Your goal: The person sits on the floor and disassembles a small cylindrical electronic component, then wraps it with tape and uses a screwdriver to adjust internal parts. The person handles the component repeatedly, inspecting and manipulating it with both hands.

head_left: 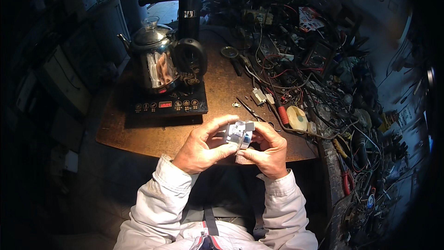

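Observation:
A small silvery device [239, 132] with a dark tab on top and some blue on its side is held between both my hands near the front edge of the wooden table [111, 129]. My left hand [202, 147] grips it from the left, thumb and fingers closed on it. My right hand [268, 150] holds it from the right, its thumb low against the device. Just beyond them lie a pair of dark scissors [249, 109] and a small pale metal piece [236, 104].
A steel kettle [152, 60] stands on a black electric hob [185, 104] at the back left, beside a black spout column [188, 18]. Along the right, tangled cables [323, 106], tools, a red-handled screwdriver [283, 115], a cream round part [297, 118] and red pliers [347, 180] are piled up.

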A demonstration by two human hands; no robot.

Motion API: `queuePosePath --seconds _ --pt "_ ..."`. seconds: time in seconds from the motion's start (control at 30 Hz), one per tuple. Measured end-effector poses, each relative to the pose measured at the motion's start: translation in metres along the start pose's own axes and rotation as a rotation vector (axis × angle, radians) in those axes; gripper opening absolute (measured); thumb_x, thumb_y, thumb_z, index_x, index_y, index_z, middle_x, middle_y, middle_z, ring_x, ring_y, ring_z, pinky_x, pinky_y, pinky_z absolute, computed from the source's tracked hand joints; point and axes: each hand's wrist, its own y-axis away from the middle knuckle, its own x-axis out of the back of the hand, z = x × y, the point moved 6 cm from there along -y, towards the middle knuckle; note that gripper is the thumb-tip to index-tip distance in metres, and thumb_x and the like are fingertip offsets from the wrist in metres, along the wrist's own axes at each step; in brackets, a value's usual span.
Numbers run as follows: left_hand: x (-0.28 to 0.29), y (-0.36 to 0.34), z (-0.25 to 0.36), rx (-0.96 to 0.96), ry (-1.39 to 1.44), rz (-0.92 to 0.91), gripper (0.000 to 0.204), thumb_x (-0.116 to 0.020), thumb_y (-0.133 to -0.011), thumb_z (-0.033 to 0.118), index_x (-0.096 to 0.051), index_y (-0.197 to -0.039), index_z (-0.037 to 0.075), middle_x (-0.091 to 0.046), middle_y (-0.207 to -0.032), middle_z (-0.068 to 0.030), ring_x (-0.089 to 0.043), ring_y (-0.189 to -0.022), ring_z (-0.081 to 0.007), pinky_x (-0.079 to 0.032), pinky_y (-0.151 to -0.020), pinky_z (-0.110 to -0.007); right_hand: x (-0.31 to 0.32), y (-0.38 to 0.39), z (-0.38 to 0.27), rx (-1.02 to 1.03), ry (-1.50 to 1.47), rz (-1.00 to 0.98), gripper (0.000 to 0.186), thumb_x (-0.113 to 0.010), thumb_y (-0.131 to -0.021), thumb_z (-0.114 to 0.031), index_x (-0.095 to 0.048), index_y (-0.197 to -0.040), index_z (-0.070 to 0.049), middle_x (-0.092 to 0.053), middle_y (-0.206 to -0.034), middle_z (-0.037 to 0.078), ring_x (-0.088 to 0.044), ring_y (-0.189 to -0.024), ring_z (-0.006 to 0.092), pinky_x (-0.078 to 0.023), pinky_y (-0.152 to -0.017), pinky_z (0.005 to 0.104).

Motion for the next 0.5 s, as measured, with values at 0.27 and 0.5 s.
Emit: queuePosePath --seconds 0.27,0.5 --pt "0.0007 0.0021 -0.0001 -0.033 0.011 0.004 0.075 -0.085 -0.084 -0.006 -0.051 -0.151 0.004 -0.063 -0.144 -0.0142 -0.063 -0.131 -0.0241 -0.054 -0.11 -0.039 -0.0023 -0.0003 -0.0059 -0.023 -0.062 -0.061 0.07 -0.083 -0.077 0.015 -0.061 -0.142 0.003 -0.063 -0.131 0.012 -0.072 -0.111 0.022 -0.062 -0.095 0.034" --pt "0.0034 0.0023 -0.003 -0.142 0.022 0.016 0.075 -0.089 -0.079 -0.007 -0.054 -0.144 0.004 -0.061 -0.144 -0.0125 -0.062 -0.132 -0.0241 -0.054 -0.111 -0.04 -0.0015 -0.0004 -0.0067 -0.019 -0.083 -0.106 0.067 -0.081 -0.078 0.013 -0.058 -0.141 0.006 -0.061 -0.134 0.014 -0.066 -0.126 0.0258 -0.058 -0.105 0.0393"
